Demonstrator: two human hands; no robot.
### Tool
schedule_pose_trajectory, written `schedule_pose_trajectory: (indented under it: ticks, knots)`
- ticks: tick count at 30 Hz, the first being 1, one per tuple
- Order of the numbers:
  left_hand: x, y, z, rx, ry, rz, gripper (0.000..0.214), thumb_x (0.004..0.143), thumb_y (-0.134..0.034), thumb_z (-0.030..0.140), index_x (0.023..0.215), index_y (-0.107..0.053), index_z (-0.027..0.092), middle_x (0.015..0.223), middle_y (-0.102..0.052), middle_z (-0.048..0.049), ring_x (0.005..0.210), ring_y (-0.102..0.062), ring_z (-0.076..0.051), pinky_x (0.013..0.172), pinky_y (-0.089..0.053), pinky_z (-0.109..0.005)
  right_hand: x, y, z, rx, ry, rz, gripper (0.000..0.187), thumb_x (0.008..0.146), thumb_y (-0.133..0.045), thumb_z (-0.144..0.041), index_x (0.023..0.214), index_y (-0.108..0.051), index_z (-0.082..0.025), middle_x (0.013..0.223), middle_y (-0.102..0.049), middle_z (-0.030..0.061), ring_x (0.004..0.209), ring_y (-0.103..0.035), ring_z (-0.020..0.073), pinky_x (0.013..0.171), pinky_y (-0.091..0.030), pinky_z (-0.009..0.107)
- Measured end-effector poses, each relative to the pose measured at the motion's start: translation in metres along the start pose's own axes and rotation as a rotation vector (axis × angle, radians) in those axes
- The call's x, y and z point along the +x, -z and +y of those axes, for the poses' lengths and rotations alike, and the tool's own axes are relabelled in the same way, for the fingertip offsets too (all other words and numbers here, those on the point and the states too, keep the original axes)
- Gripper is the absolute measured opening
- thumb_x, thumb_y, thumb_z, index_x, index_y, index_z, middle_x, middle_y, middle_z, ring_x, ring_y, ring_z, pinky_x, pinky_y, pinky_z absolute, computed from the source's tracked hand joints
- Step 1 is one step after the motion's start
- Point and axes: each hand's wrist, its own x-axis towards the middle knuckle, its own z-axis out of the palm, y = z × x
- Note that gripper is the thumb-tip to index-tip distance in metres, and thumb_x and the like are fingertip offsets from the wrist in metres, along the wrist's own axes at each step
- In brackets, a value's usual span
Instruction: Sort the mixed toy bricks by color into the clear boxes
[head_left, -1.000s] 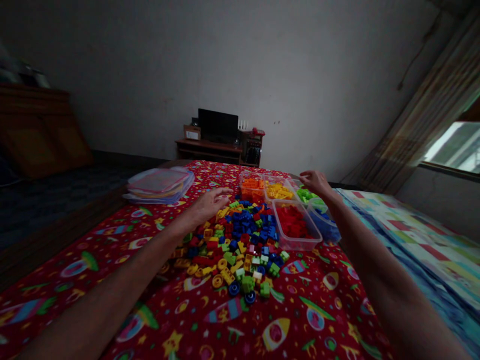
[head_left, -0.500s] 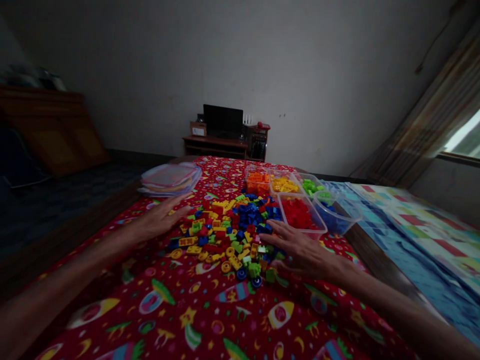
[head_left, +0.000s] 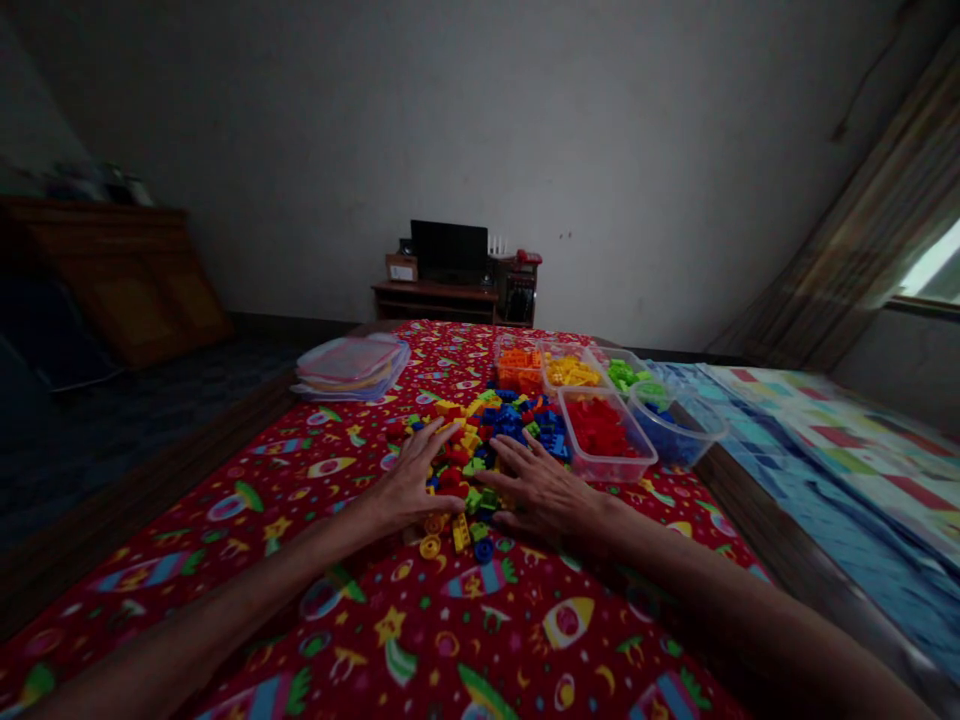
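Observation:
A heap of mixed toy building bricks (head_left: 469,440) in yellow, red, blue and green lies on the red patterned cloth (head_left: 420,620). Against its left side rests my left hand (head_left: 416,478), fingers spread, nothing gripped. My right hand (head_left: 544,488) lies over the heap's right side with its fingers apart, touching bricks. Between the hands, bricks show in a narrow band. A yellow wheel piece (head_left: 430,547) and a blue wheel piece (head_left: 484,550) sit at the near edge. Some bricks are hidden under both hands.
Right of the heap stand clear tubs of sorted bricks: orange (head_left: 519,372), yellow (head_left: 571,370), green (head_left: 624,375), red (head_left: 600,428) and blue (head_left: 671,430). Stacked lids (head_left: 349,365) lie at the back left. A patchwork-covered bed (head_left: 832,430) adjoins on the right.
My left hand has moved right, from beside the heap onto its left part. My right hand has shifted slightly left. The bricks are pushed closer together into a narrower heap.

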Motion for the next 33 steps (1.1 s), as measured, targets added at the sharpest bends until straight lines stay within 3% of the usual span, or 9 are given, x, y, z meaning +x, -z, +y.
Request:
schedule_pose_trajectory:
  ticks: [6,10,14,18,21,25,28,30,33]
  knots:
    - [0.044,-0.003,0.015,-0.024,-0.108,0.129,0.074,0.08,-0.055,0.06,0.14,-0.039,0.018,0.144,-0.041,-0.0142,0.134,-0.035,-0.03,0.11,-0.03,-0.047,0.02,0.009,0.032,0.111,-0.185,0.245,0.044,0.088,-0.055,-0.035,0.128,-0.056,-0.016,0.136,-0.049,0.0191,0.127,-0.045,0.0273,0.102,-0.038,0.044]
    - [0.074,0.0,0.023,-0.052,-0.15,0.22,0.041,0.089,-0.046,0.046,0.115,-0.063,0.018,0.123,-0.062,-0.0103,0.117,-0.054,-0.025,0.104,-0.039,-0.043,0.028,0.027,0.059,0.266,-0.385,0.42,0.034,0.088,-0.05,-0.019,0.12,-0.061,-0.017,0.101,-0.07,0.0092,0.092,-0.064,0.0177,0.081,-0.048,0.029]
    - [0.1,-0.002,0.021,-0.044,-0.223,0.219,0.03,0.087,-0.05,0.029,0.111,-0.065,0.017,0.116,-0.066,-0.0097,0.112,-0.058,-0.023,0.101,-0.043,-0.04,0.027,0.037,0.063,0.209,-0.541,0.285,0.035,0.082,-0.052,-0.012,0.114,-0.064,-0.018,0.078,-0.071,0.0051,0.068,-0.062,0.015,0.063,-0.042,0.023]
    - [0.117,-0.019,0.018,-0.015,-0.329,0.09,0.039,0.079,-0.057,0.017,0.118,-0.062,0.019,0.12,-0.065,-0.008,0.112,-0.058,-0.021,0.101,-0.043,-0.039,0.026,0.032,0.048,0.126,-0.46,0.011,0.03,0.083,-0.057,-0.024,0.112,-0.065,-0.02,0.089,-0.071,0.0076,0.077,-0.062,0.0168,0.061,-0.037,0.023]
    - [0.119,-0.025,0.022,-0.012,-0.272,0.12,0.032,0.077,-0.057,0.014,0.106,-0.068,0.019,0.109,-0.069,-0.0073,0.105,-0.061,-0.022,0.097,-0.046,-0.038,0.028,0.028,0.039,0.136,-0.414,-0.08,0.026,0.083,-0.055,-0.02,0.106,-0.067,-0.021,0.09,-0.07,0.0068,0.077,-0.061,0.0149,0.06,-0.034,0.022]
    - [0.118,-0.01,0.027,-0.199,-0.057,0.226,0.029,0.074,-0.06,0.018,0.101,-0.071,0.02,0.103,-0.072,-0.0059,0.099,-0.064,-0.023,0.094,-0.048,-0.039,0.029,0.03,0.038,0.162,-0.418,-0.049,0.031,0.08,-0.049,-0.008,0.103,-0.068,-0.018,0.078,-0.067,0.0053,0.067,-0.057,0.0131,0.058,-0.031,0.023]
    - [0.118,0.005,0.025,-0.477,0.08,0.186,0.034,0.071,-0.062,0.024,0.104,-0.069,0.016,0.099,-0.073,-0.007,0.094,-0.067,-0.024,0.086,-0.053,-0.039,0.026,0.032,0.042,0.181,-0.48,0.056,0.033,0.082,-0.049,-0.009,0.11,-0.065,-0.015,0.079,-0.067,0.0066,0.068,-0.056,0.0138,0.061,-0.034,0.023]
    - [0.118,0.011,0.022,-0.555,0.095,0.156,0.035,0.068,-0.063,0.026,0.1,-0.07,0.014,0.098,-0.073,-0.0078,0.094,-0.067,-0.026,0.086,-0.053,-0.04,0.024,0.03,0.044,0.203,-0.493,0.105,0.034,0.084,-0.051,-0.013,0.116,-0.062,-0.014,0.087,-0.068,0.009,0.072,-0.057,0.0151,0.064,-0.037,0.024]
    - [0.116,0.012,0.016,-0.543,0.1,0.192,0.033,0.065,-0.064,0.029,0.094,-0.071,0.015,0.099,-0.073,-0.0079,0.096,-0.067,-0.026,0.09,-0.051,-0.042,0.025,0.02,0.046,0.241,-0.39,0.094,0.038,0.083,-0.058,-0.019,0.12,-0.06,-0.013,0.102,-0.068,0.0127,0.088,-0.06,0.019,0.073,-0.041,0.026]
